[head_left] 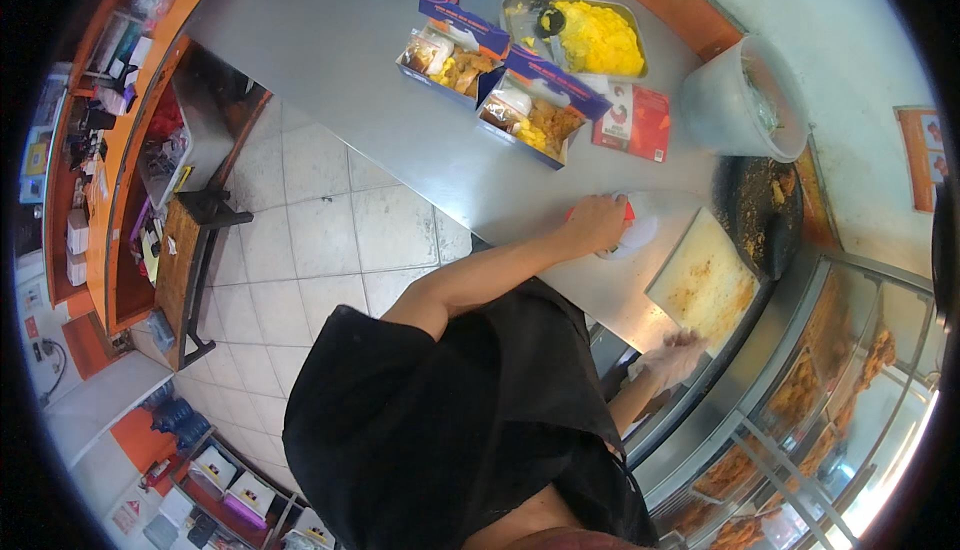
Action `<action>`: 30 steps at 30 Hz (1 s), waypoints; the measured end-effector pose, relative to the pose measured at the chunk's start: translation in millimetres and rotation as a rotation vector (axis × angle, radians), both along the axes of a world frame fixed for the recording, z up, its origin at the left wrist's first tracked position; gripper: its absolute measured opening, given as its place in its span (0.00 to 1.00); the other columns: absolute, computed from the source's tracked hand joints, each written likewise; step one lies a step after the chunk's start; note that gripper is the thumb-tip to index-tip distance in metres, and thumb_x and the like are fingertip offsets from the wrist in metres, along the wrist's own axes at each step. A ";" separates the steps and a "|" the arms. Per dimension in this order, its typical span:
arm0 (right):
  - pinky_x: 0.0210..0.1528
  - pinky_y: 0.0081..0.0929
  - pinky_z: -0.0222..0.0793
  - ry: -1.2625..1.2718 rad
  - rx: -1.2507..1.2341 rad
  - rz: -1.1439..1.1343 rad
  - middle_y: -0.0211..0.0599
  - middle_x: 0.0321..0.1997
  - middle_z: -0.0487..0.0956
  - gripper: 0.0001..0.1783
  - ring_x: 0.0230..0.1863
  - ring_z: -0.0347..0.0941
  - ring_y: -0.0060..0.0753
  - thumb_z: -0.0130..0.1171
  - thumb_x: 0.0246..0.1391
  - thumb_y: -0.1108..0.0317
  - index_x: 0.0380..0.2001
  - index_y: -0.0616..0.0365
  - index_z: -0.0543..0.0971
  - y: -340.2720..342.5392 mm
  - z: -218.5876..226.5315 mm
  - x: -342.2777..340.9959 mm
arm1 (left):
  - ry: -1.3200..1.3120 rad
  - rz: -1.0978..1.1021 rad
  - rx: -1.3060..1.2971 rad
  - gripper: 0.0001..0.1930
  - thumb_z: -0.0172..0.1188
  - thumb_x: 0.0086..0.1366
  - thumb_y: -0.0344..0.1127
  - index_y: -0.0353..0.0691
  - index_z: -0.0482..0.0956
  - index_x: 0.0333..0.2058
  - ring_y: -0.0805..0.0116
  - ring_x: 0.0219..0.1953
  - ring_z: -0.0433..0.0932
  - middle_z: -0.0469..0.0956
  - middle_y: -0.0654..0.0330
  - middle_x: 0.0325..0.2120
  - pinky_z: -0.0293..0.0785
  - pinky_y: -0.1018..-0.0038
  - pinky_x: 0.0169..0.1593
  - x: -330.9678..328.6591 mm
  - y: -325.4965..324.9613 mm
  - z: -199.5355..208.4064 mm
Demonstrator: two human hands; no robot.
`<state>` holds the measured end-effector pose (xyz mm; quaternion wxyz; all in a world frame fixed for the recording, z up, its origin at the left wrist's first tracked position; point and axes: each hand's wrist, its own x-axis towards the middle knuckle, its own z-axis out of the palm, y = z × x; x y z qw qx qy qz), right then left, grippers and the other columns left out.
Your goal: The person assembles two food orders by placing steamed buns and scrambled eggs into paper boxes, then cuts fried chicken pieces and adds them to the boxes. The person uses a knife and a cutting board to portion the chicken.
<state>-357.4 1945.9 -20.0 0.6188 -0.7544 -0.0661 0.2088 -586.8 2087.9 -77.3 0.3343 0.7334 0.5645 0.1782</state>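
My left hand (597,225) is bare and closed round a small red thing, mostly hidden by the fingers. Beside it on the steel counter lies a clear, whitish plastic piece (638,238) whose kind I cannot make out. My right hand (672,358) wears a clear plastic glove and hovers by the near edge of a white cutting board (690,285) with brown crumbs. Its fingers look loosely apart, with nothing visible in them. Farther off, two lidded card meal boxes (450,65) stand open, holding fried pieces, yellow food and a wrapped white portion.
A metal tray (520,25) of yellow food with a black scoop sits at the back. Nearby are a red flat carton (640,122), a clear plastic bucket (740,100) and a dark crumb-filled pan (765,200). A glass display case (800,400) with fried pieces stands at right.
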 end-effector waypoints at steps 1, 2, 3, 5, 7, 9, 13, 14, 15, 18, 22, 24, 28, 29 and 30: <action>0.39 0.30 0.68 0.019 0.002 0.024 0.30 0.28 0.73 0.26 0.32 0.69 0.31 0.46 0.73 0.46 0.35 0.60 0.77 -6.8 -2.6 5.3 | 0.054 -0.004 0.012 0.19 0.57 0.69 0.49 0.35 0.79 0.42 0.45 0.36 0.85 0.84 0.43 0.33 0.80 0.50 0.41 4.9 11.7 -6.3; 0.39 0.29 0.69 0.041 -0.003 -0.004 0.30 0.28 0.73 0.26 0.32 0.69 0.30 0.46 0.72 0.47 0.35 0.60 0.77 -13.1 -6.5 10.7 | 0.079 0.037 0.018 0.19 0.57 0.69 0.48 0.35 0.79 0.41 0.45 0.35 0.85 0.84 0.43 0.32 0.80 0.50 0.40 5.6 21.3 -11.6; 0.39 0.29 0.69 0.079 -0.004 -0.029 0.30 0.28 0.73 0.26 0.32 0.69 0.30 0.46 0.72 0.47 0.35 0.60 0.77 -19.1 -11.4 15.3 | 0.110 0.052 0.008 0.18 0.57 0.69 0.48 0.35 0.80 0.40 0.46 0.35 0.85 0.84 0.44 0.31 0.80 0.50 0.39 2.0 26.8 -14.6; 0.36 0.29 0.69 -0.183 -0.162 0.174 0.31 0.28 0.75 0.26 0.31 0.69 0.28 0.46 0.72 0.47 0.34 0.59 0.78 -32.8 -20.8 26.1 | 0.157 -0.093 0.040 0.17 0.57 0.69 0.47 0.37 0.82 0.38 0.47 0.34 0.86 0.84 0.45 0.30 0.80 0.50 0.37 -0.8 33.1 -19.9; 0.34 0.29 0.71 -0.217 -0.154 0.147 0.33 0.29 0.77 0.25 0.29 0.70 0.26 0.47 0.72 0.48 0.36 0.59 0.79 -41.8 -31.5 37.7 | -0.043 0.005 0.032 0.18 0.57 0.69 0.49 0.37 0.82 0.40 0.46 0.37 0.85 0.84 0.44 0.31 0.79 0.53 0.40 1.7 32.9 -15.8; 0.33 0.28 0.71 -0.043 0.032 0.075 0.33 0.29 0.77 0.25 0.28 0.71 0.24 0.48 0.72 0.48 0.37 0.60 0.80 -34.2 -41.4 48.3 | -0.035 0.043 -0.007 0.19 0.58 0.69 0.49 0.39 0.80 0.45 0.44 0.38 0.84 0.84 0.44 0.33 0.78 0.52 0.41 8.1 18.7 -0.5; 0.31 0.25 0.70 0.056 0.139 -0.039 0.33 0.28 0.77 0.26 0.26 0.71 0.23 0.49 0.72 0.48 0.37 0.62 0.80 -40.9 -51.5 58.5 | -0.115 -0.030 0.075 0.23 0.60 0.68 0.49 0.33 0.75 0.47 0.44 0.39 0.83 0.83 0.42 0.33 0.78 0.50 0.44 91.9 48.4 -2.9; 0.30 0.25 0.69 0.054 0.137 -0.046 0.32 0.27 0.77 0.26 0.26 0.71 0.23 0.49 0.72 0.47 0.37 0.63 0.80 -46.1 -54.6 61.6 | -0.128 -0.037 0.079 0.22 0.60 0.68 0.49 0.34 0.76 0.47 0.43 0.40 0.83 0.83 0.41 0.34 0.78 0.50 0.45 125.8 65.4 -9.8; 0.29 0.24 0.69 0.055 0.138 -0.046 0.32 0.27 0.77 0.27 0.26 0.71 0.23 0.49 0.72 0.47 0.37 0.63 0.80 -50.5 -57.8 66.0 | -0.136 -0.024 0.108 0.21 0.60 0.68 0.49 0.34 0.77 0.46 0.41 0.41 0.83 0.83 0.41 0.35 0.78 0.50 0.45 161.9 84.5 -16.1; 0.27 0.25 0.68 0.144 0.160 -0.033 0.31 0.25 0.75 0.24 0.23 0.68 0.24 0.50 0.71 0.46 0.34 0.57 0.77 -67.3 -51.3 77.8 | -0.080 -0.077 0.131 0.20 0.63 0.67 0.43 0.34 0.74 0.49 0.39 0.45 0.81 0.80 0.41 0.43 0.77 0.50 0.49 253.3 124.1 -10.0; 0.26 0.24 0.66 0.129 0.138 -0.009 0.31 0.25 0.76 0.24 0.22 0.68 0.24 0.49 0.72 0.46 0.35 0.58 0.78 -83.4 -59.4 83.2 | 0.016 -0.100 0.194 0.23 0.65 0.65 0.40 0.34 0.73 0.53 0.37 0.50 0.77 0.73 0.42 0.48 0.73 0.48 0.54 318.4 152.5 6.1; 0.36 0.29 0.70 0.203 0.044 0.044 0.39 0.37 0.80 0.29 0.32 0.73 0.30 0.49 0.70 0.41 0.46 0.60 0.77 -94.7 -59.8 86.7 | 0.085 -0.136 0.245 0.26 0.67 0.64 0.43 0.36 0.73 0.56 0.38 0.54 0.72 0.67 0.45 0.49 0.68 0.46 0.58 318.3 150.9 15.4; 0.62 0.44 0.63 0.479 0.411 0.282 0.49 0.70 0.61 0.45 0.64 0.62 0.45 0.48 0.64 0.30 0.70 0.54 0.60 -72.4 -73.2 102.9 | -0.189 -0.321 0.318 0.29 0.68 0.62 0.50 0.39 0.73 0.56 0.43 0.56 0.72 0.68 0.48 0.57 0.68 0.50 0.58 285.2 81.5 -1.5; 0.65 0.44 0.61 0.500 0.431 0.198 0.48 0.71 0.61 0.46 0.67 0.60 0.45 0.49 0.64 0.30 0.71 0.53 0.59 -57.2 -75.7 111.3 | -0.326 -0.403 0.340 0.29 0.67 0.62 0.51 0.41 0.73 0.56 0.47 0.55 0.73 0.71 0.51 0.57 0.70 0.51 0.57 265.1 39.6 -11.8; 0.67 0.44 0.59 0.522 0.469 0.153 0.48 0.72 0.60 0.47 0.69 0.59 0.46 0.49 0.63 0.29 0.72 0.51 0.58 -38.7 -79.5 116.1 | -0.291 -0.338 0.343 0.29 0.67 0.62 0.51 0.41 0.73 0.56 0.47 0.55 0.73 0.71 0.51 0.57 0.70 0.51 0.57 241.6 45.1 -15.2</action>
